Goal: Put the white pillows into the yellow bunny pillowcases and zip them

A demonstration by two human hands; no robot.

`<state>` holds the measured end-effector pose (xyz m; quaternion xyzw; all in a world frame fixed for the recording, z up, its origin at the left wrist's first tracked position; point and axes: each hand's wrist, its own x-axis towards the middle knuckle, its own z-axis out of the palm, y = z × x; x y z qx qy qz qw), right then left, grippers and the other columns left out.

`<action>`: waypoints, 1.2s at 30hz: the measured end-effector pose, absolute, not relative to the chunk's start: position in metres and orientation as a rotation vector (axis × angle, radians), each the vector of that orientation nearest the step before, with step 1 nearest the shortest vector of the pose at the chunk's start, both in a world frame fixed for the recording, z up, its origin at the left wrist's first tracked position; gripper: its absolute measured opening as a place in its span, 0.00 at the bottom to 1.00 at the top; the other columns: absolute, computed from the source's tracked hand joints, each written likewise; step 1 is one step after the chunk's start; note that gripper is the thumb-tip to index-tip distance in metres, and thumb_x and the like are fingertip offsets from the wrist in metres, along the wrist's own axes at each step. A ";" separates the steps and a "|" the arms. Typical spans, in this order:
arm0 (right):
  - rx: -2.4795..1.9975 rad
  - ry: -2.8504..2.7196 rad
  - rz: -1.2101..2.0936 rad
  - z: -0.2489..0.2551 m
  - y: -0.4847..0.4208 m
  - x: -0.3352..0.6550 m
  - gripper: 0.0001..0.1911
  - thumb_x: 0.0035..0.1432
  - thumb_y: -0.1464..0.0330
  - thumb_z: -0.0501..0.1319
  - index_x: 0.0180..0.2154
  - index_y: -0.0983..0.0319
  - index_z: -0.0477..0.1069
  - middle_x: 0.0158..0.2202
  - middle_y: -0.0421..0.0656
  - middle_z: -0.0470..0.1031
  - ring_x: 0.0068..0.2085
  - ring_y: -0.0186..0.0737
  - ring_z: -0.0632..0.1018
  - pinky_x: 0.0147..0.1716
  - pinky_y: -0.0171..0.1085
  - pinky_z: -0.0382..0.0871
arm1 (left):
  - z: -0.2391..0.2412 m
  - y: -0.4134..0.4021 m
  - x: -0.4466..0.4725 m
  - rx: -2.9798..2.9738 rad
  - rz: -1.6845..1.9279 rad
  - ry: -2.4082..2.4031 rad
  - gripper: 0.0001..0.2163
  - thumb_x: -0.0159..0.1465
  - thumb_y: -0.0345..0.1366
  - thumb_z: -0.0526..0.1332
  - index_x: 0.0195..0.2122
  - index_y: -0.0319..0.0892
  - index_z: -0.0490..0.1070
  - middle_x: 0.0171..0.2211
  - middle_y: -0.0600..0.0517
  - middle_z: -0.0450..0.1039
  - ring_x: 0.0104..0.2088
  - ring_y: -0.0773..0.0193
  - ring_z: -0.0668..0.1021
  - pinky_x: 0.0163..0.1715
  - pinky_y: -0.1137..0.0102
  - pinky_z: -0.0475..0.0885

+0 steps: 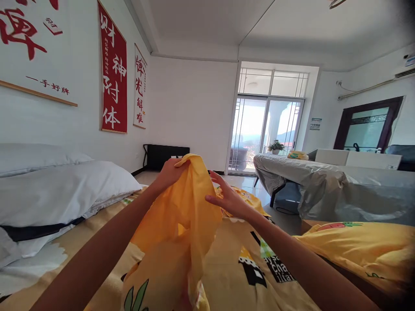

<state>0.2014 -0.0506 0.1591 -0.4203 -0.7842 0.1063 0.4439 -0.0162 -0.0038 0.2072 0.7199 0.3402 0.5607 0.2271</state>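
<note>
My left hand [171,172] is closed on the upper edge of a yellow pillowcase [191,207], which hangs down in folds over the bed. Green leaves are printed low on its front. To the right of the cloth, my right hand [231,199] is open, with its fingers apart and nothing in it. Its fingertips are close to the cloth; whether they touch it I cannot tell. Below both hands lies a tan printed bedsheet [227,268] with black patches and lettering. Behind the right hand is more yellow printed fabric [251,199].
White pillows [106,185] are stacked along the left side of the bed. At the right, a yellow pillow with a carrot print [363,242] lies near the bed's edge. Beyond it stands a table under plastic sheeting [324,181]. A black folded item [167,156] leans against the far wall.
</note>
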 end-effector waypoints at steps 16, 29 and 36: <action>-0.871 -1.716 0.869 0.138 -0.045 0.204 0.20 0.48 0.52 0.62 0.35 0.62 0.72 0.30 0.41 0.73 0.30 0.37 0.72 0.29 0.35 0.65 | 0.258 -0.011 -0.033 1.731 2.027 1.040 0.19 0.60 0.48 0.57 0.21 0.42 0.53 0.19 0.58 0.48 0.19 0.74 0.55 0.17 0.75 0.49; -1.165 -1.656 0.106 0.138 -0.022 0.278 0.21 0.51 0.51 0.58 0.23 0.63 0.70 0.20 0.39 0.66 0.24 0.33 0.64 0.24 0.33 0.57 | 0.254 -0.011 -0.106 2.312 2.150 1.555 0.11 0.56 0.33 0.54 0.19 0.42 0.54 0.18 0.58 0.49 0.22 0.70 0.54 0.22 0.71 0.49; -0.867 -1.494 0.296 0.196 -0.050 0.286 0.16 0.48 0.54 0.61 0.25 0.60 0.67 0.20 0.37 0.65 0.23 0.33 0.65 0.21 0.32 0.59 | 0.235 0.000 -0.121 2.084 1.989 1.754 0.19 0.62 0.44 0.53 0.18 0.42 0.49 0.18 0.58 0.46 0.23 0.71 0.53 0.22 0.73 0.48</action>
